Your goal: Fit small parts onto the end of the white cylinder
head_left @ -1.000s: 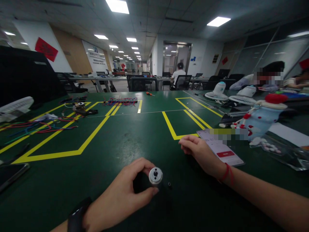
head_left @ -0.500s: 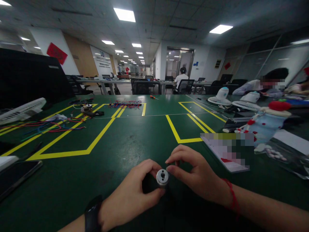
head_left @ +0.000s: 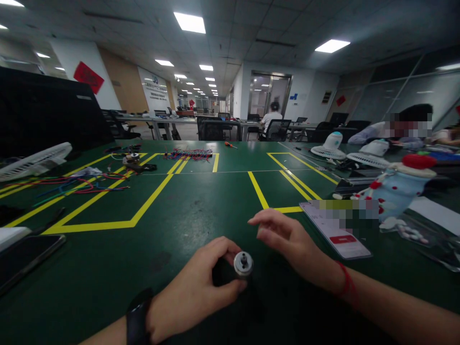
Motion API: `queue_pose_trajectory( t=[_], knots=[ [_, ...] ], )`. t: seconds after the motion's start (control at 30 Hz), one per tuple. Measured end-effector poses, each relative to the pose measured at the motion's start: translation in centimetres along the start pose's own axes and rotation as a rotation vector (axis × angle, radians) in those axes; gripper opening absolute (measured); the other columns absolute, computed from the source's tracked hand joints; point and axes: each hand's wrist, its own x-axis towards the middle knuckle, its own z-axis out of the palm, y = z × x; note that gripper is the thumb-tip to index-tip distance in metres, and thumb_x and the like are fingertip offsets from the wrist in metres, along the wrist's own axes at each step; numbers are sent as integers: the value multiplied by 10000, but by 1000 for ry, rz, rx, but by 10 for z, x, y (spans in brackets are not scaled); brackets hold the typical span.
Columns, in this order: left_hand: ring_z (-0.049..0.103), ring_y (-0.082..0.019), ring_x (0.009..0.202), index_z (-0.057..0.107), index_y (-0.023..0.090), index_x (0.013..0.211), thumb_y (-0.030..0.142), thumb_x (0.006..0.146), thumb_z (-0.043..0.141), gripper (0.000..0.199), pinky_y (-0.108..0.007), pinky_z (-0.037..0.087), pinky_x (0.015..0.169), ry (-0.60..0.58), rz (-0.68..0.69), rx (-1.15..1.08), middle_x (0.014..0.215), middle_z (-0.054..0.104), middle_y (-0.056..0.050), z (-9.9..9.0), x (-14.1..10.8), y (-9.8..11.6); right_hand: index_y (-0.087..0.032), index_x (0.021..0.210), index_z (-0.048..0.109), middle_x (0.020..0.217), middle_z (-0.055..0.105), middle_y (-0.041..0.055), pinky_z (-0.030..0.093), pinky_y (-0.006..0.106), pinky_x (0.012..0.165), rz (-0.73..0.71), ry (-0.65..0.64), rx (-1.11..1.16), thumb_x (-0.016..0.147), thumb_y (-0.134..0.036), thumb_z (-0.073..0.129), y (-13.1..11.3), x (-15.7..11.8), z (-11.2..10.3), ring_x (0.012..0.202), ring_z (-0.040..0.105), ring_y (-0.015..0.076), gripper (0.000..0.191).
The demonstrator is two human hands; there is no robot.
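Observation:
My left hand (head_left: 201, 282) grips a small cylindrical motor (head_left: 243, 271) between thumb and fingers, low over the green table near its front. The motor's round silver end face points up, with small dark holes and a dark bit standing at its centre. To the right and slightly farther off, my right hand (head_left: 287, 239) hovers with thumb and fingers apart and nothing visible between them. It does not touch the motor. The left palm hides most of the motor's far side.
A lit phone (head_left: 338, 235) lies right of my right hand, beside a blue snowman-like figure (head_left: 398, 187). Another phone (head_left: 32, 258) is at the left edge. Loose wires (head_left: 86, 184), a wire bundle (head_left: 189, 154), a screwdriver (head_left: 230, 145) and white fans (head_left: 330, 146) lie farther back.
My right hand has drawn back from the motor and its fingers have spread apart. A dark bit now shows at the centre of the motor's face. The left hand keeps its grip.

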Motion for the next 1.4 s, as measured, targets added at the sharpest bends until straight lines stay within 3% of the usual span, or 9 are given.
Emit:
queue_pose_trajectory(
  t=[0.07,0.13,0.3,0.53,0.83,1.03,1.23,1.4],
  knots=[
    [591,-183,873,580,223,980,133,782,652,229,-282,450,775,-12,-7,-7,954,638,14,-1,0,1,-193,1037,639,855,609,20,430,273,676,124,169,54,904,-400,526,17,6,-12,753,551,137,271],
    [593,-190,889,586,227,995,147,789,654,232,-291,451,785,-26,-13,-11,970,641,8,-2,0,2,-165,973,646,826,615,24,420,273,644,258,256,49,890,-430,534,35,10,-23,705,538,133,299],
    [589,-194,891,589,233,985,165,798,662,212,-296,448,783,-25,-25,-1,970,638,7,-1,-1,1,-140,962,647,793,623,30,416,279,615,302,237,44,858,-441,567,60,12,-30,674,537,137,328],
    [584,-191,880,589,238,997,166,807,652,213,-293,445,776,-29,-39,19,966,637,10,0,0,1,-155,887,667,763,618,-1,436,274,659,262,132,-1,857,-366,583,46,7,-24,696,554,130,229],
    [590,-190,894,593,239,1000,159,800,665,228,-289,445,786,-29,-31,7,971,641,12,-2,1,3,-163,946,670,864,664,37,462,297,666,233,-17,-204,882,-374,552,42,5,-21,759,597,160,250],
    [587,-197,895,582,227,990,147,787,653,229,-295,446,787,-20,-25,14,964,638,4,-1,0,3,-177,832,686,831,631,32,429,307,693,1,-122,-478,864,-265,590,39,4,-16,778,557,164,134],
    [580,-190,854,571,219,951,147,780,644,200,-290,448,756,-17,-12,21,932,630,8,0,1,1,-189,945,648,914,598,38,452,301,761,-170,-31,-282,880,-256,586,7,-6,3,844,562,156,113],
    [569,-183,832,560,214,923,148,787,645,173,-281,439,735,-8,-1,31,905,619,17,2,1,-1,-192,837,667,842,572,10,445,272,703,-210,-47,-231,827,-224,648,-11,-8,18,776,557,136,39]
  ],
)
